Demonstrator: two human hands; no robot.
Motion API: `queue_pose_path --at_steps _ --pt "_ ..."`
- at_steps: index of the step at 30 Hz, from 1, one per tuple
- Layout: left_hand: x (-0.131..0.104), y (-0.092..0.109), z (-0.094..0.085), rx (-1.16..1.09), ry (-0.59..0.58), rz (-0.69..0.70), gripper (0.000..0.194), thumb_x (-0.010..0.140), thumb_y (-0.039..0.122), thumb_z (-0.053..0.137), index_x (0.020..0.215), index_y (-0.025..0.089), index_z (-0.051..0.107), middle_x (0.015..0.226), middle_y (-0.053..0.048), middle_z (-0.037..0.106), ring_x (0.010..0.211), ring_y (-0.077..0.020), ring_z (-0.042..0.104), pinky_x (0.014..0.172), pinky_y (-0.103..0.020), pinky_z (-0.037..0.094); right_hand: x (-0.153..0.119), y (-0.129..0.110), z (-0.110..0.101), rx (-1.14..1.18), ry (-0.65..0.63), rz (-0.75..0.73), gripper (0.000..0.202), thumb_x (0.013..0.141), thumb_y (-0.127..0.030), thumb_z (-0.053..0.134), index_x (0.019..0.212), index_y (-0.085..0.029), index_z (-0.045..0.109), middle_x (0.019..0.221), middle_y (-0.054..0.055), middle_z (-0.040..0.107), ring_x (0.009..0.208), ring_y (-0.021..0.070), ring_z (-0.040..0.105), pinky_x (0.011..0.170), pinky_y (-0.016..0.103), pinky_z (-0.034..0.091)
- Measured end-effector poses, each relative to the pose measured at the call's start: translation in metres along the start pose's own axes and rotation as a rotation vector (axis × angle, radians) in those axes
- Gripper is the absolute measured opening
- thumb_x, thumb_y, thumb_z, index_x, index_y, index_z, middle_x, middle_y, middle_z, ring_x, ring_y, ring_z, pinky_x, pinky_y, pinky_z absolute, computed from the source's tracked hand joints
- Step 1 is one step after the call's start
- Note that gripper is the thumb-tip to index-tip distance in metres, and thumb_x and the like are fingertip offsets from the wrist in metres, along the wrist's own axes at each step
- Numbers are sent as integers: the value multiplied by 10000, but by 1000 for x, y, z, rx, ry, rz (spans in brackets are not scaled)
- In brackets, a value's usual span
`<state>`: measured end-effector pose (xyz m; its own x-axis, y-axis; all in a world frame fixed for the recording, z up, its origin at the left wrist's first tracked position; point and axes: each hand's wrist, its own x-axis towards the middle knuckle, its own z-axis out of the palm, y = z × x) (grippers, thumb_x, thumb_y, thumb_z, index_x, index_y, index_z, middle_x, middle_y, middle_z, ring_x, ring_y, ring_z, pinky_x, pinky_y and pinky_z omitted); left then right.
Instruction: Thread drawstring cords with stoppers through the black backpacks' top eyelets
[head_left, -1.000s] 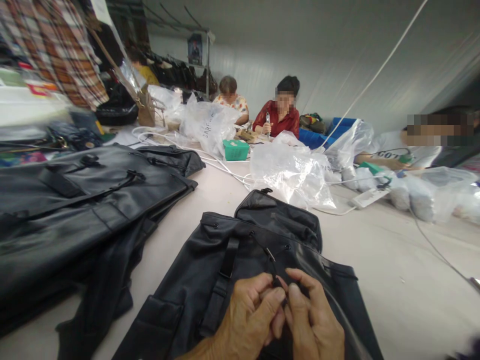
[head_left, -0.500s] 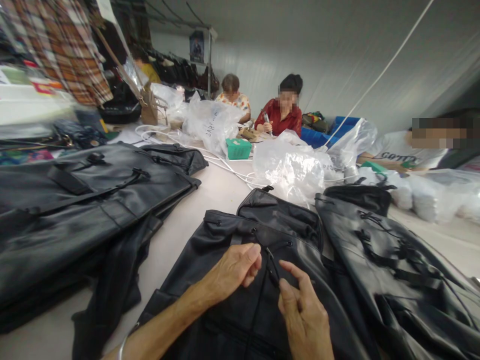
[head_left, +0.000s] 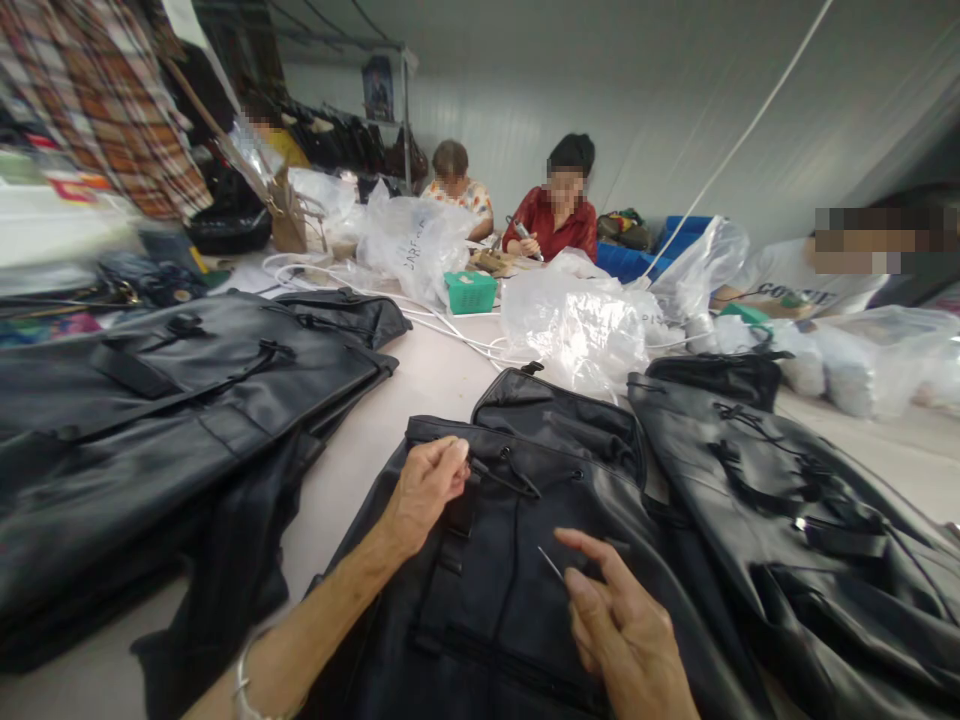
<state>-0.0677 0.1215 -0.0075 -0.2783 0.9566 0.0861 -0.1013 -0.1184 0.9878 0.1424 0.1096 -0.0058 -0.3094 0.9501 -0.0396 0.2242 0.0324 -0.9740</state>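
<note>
A black bag (head_left: 480, 560) with eyelets along its top edge lies in front of me. Near its upper left edge my left hand (head_left: 431, 487) is closed in a pinch on a black cord (head_left: 499, 480), which runs right from the fingers beside the middle eyelet. Lower and to the right, my right hand (head_left: 619, 620) holds a thin metal needle-like tool (head_left: 550, 563) that points up and left over the bag. The index finger of that hand is stretched out, and its other fingers are curled.
More black bags lie at the left (head_left: 187, 390) and right (head_left: 750, 480) of the table (head_left: 435, 375). Beyond are clear plastic bags (head_left: 574, 320), a green basket (head_left: 471, 293), white cables and a blue bin (head_left: 626, 262). Several people sit around the table.
My left hand has moved up and left, drawing the cord that way. My right hand is slightly lower and farther right, and its thin tool now stands apart from the cord.
</note>
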Motion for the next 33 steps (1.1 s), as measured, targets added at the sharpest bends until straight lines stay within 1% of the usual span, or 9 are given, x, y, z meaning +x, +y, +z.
queue_pose_path --at_steps 5,7,10,14,18,21,24,27,33 --pt "3 7 0 -54 8 -5 389 891 463 488 676 144 435 615 38 424 476 -46 397 462 -174 278 13 5 -4 494 63 121 572 743 -591 675 1078 -143 560 493 -110 227 405 37 167 361 158 160" --pt "0 11 5 -87 -25 -24 380 890 464 500 702 136 465 627 32 449 483 -49 428 476 -173 306 18 7 0 572 3 111 517 699 -584 720 950 -161 560 489 -109 262 383 24 170 342 151 165" --pt "-6 21 13 -88 -99 -62 378 886 470 510 728 127 502 610 22 484 483 -58 459 487 -174 337 19 7 7 641 -87 93 443 732 -570 702 836 -186 505 572 -80 372 387 12 215 357 154 252" --pt "-21 37 20 64 -220 -79 395 903 492 465 763 128 526 610 4 525 502 -77 492 479 -176 324 10 4 11 638 -113 110 454 752 -590 675 859 -182 506 623 -70 388 415 5 211 370 143 214" --pt "-48 50 27 305 -388 2 379 930 443 420 755 131 545 557 23 497 479 -69 451 494 -181 328 -7 0 8 659 -173 215 574 724 -658 658 959 -144 561 619 -73 366 429 -3 180 382 148 152" --pt "-70 50 30 470 -498 1 340 918 387 441 704 139 535 529 38 464 460 -64 398 470 -180 299 -20 -4 8 634 -181 255 552 674 -646 708 806 -141 528 587 -85 351 410 -14 141 372 157 108" --pt "-85 41 31 572 -511 29 324 897 346 463 651 141 514 531 31 481 483 -72 415 472 -185 286 -28 -8 12 553 -157 312 583 598 -633 759 658 -164 419 538 -91 337 385 -16 144 363 167 76" --pt "-92 31 30 577 -499 21 350 901 368 449 640 142 509 526 27 494 475 -77 427 474 -190 295 -31 -9 16 491 -136 354 631 499 -676 767 634 -178 403 496 -104 301 372 -7 158 359 177 75" --pt "-98 18 30 612 -521 85 341 899 345 429 636 140 502 536 41 413 509 -82 373 494 -217 242 -32 -5 21 267 -85 302 546 560 -660 683 653 -179 442 467 -109 269 388 20 180 378 192 125"
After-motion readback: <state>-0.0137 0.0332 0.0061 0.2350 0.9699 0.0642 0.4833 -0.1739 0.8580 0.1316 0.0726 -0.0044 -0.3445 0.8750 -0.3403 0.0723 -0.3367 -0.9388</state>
